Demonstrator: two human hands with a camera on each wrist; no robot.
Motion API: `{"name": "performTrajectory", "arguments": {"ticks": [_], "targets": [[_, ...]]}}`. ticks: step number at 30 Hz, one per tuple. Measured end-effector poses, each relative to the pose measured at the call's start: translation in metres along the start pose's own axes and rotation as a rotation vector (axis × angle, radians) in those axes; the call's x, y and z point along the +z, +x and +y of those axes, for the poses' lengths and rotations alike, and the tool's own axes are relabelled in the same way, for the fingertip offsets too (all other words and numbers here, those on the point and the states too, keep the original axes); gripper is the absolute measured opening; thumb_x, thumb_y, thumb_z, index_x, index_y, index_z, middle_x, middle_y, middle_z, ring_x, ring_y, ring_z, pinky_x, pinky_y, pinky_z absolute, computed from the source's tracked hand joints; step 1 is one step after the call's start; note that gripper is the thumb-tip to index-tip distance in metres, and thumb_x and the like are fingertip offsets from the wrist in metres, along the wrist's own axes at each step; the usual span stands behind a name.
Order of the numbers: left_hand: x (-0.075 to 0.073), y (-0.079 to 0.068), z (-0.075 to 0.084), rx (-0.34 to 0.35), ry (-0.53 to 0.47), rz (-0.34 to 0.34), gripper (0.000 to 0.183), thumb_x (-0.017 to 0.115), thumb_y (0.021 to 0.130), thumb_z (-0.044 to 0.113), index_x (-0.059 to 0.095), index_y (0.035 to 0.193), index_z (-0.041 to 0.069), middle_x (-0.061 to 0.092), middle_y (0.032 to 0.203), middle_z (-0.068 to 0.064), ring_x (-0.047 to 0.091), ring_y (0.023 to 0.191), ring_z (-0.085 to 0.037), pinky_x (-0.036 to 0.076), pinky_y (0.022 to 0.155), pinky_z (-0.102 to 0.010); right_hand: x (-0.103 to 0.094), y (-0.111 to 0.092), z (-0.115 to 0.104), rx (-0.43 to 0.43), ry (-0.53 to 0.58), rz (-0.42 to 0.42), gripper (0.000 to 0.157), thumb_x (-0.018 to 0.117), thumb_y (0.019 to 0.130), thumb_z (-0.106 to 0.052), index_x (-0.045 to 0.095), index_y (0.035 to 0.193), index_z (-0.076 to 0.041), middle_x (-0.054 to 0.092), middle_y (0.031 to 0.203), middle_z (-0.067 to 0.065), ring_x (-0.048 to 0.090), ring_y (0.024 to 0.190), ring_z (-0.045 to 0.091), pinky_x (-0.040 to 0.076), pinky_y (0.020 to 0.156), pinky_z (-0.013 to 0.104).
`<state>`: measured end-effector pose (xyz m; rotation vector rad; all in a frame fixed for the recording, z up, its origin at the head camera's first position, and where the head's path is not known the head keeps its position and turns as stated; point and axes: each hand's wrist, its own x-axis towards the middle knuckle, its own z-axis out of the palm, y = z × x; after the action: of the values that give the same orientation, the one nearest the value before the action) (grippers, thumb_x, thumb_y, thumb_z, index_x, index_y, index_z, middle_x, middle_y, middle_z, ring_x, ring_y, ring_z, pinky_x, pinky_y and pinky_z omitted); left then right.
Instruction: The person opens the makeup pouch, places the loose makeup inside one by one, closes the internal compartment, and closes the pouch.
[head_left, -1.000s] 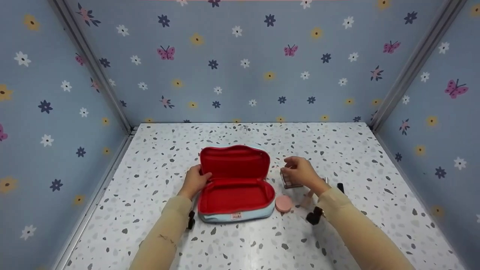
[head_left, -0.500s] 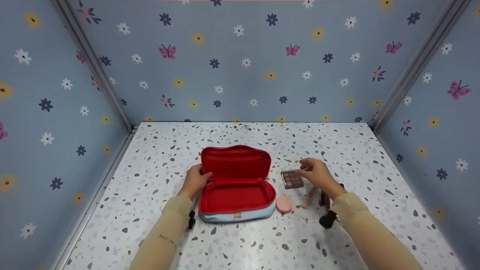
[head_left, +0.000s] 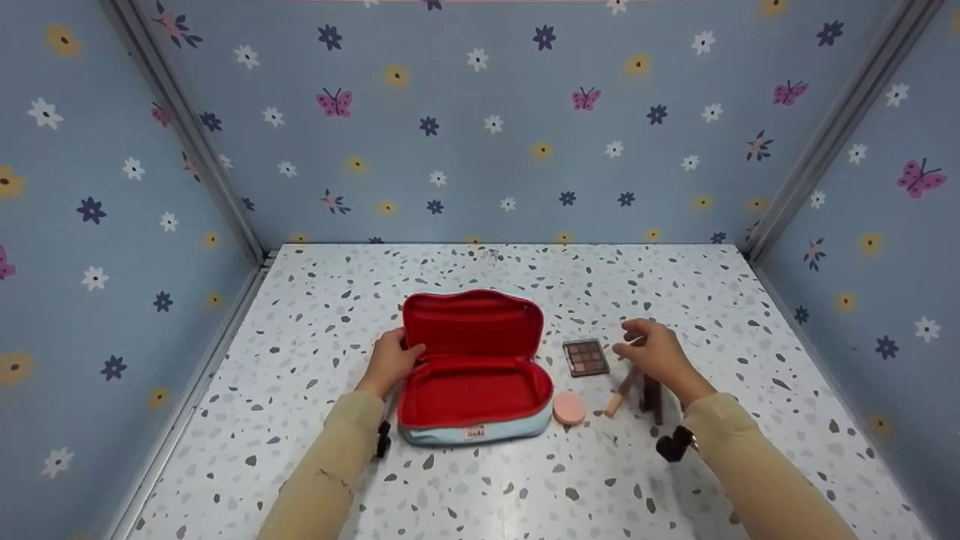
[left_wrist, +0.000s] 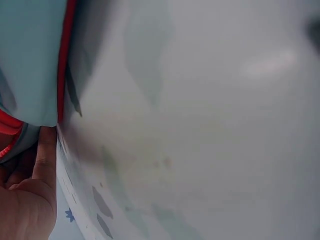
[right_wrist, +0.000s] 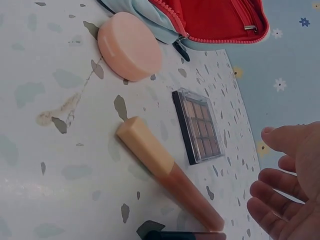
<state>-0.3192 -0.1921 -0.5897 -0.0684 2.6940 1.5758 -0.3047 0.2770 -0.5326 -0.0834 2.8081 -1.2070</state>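
An unzipped makeup bag, light blue with a red lining, lies with its lid raised. My left hand grips its left side near the hinge, the thumb over the red lining and the other fingers behind. My right hand hovers over the right side of the table with its fingers loosely bent and nothing in them. Just left of it lies an eyeshadow palette with a clear lid. Below the hand are a peach-capped lip gloss tube and dark slim tubes, partly hidden by it.
A round pink compact sits close to the bag's right front corner. The speckled white table is bounded by a flowered blue wall at the back and walls on both sides.
My right hand has moved right, away from above the eyeshadow palette, uncovering it and the lip gloss tube. My left hand stays on the makeup bag.
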Motion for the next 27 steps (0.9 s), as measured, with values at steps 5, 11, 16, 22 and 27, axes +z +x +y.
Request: {"name": "performTrajectory", "arguments": {"ticks": [5,11,16,22,27], "targets": [[0.000,0.001,-0.001,-0.012,-0.017,-0.012,0.028,0.067,0.104,0.005,0.069,0.129,-0.008,0.077,0.117,-0.022,0.072,0.104,-0.026,0.060,0.098,-0.041,-0.015,-0.004,0.007,0.001,-0.007,0.029,0.056,0.075,0.101,-0.016,0.057,0.147,0.009,0.066,0.136,0.033,0.067,0.125,0.047,0.062,0.098,0.052],[0.000,0.001,-0.001,-0.004,-0.023,-0.018,0.029,0.066,0.104,0.004,0.069,0.131,-0.007,0.077,0.119,-0.022,0.072,0.106,-0.027,0.059,0.102,-0.044,-0.033,-0.009,0.017,-0.012,-0.056,0.042,0.060,0.076,0.102,-0.019,0.055,0.151,0.008,0.065,0.135,0.033,0.067,0.124,0.048,0.059,0.100,0.057],[-0.001,0.000,0.001,-0.020,-0.025,-0.027,0.031,0.066,0.105,0.006,0.068,0.134,-0.006,0.076,0.123,-0.021,0.071,0.110,-0.028,0.057,0.108,-0.048,-0.044,-0.014,0.023,-0.010,-0.107,0.050,0.061,0.077,0.101,-0.021,0.055,0.150,0.008,0.065,0.131,0.034,0.067,0.120,0.048,0.060,0.096,0.056],[-0.002,0.000,0.002,-0.033,-0.003,-0.029,0.031,0.065,0.106,0.007,0.068,0.134,-0.006,0.076,0.122,-0.021,0.071,0.109,-0.027,0.059,0.104,-0.045,-0.049,-0.022,0.034,-0.006,-0.118,0.052,0.064,0.078,0.100,-0.021,0.053,0.150,0.009,0.063,0.130,0.035,0.068,0.118,0.049,0.061,0.091,0.055],[-0.002,-0.001,0.002,-0.053,0.004,-0.029,0.029,0.066,0.106,0.007,0.069,0.132,-0.004,0.077,0.118,-0.019,0.070,0.102,-0.024,0.060,0.097,-0.040,-0.052,-0.030,0.045,0.016,-0.151,0.049,0.067,0.079,0.099,-0.021,0.051,0.151,0.010,0.063,0.128,0.035,0.068,0.112,0.047,0.060,0.086,0.052]]}}
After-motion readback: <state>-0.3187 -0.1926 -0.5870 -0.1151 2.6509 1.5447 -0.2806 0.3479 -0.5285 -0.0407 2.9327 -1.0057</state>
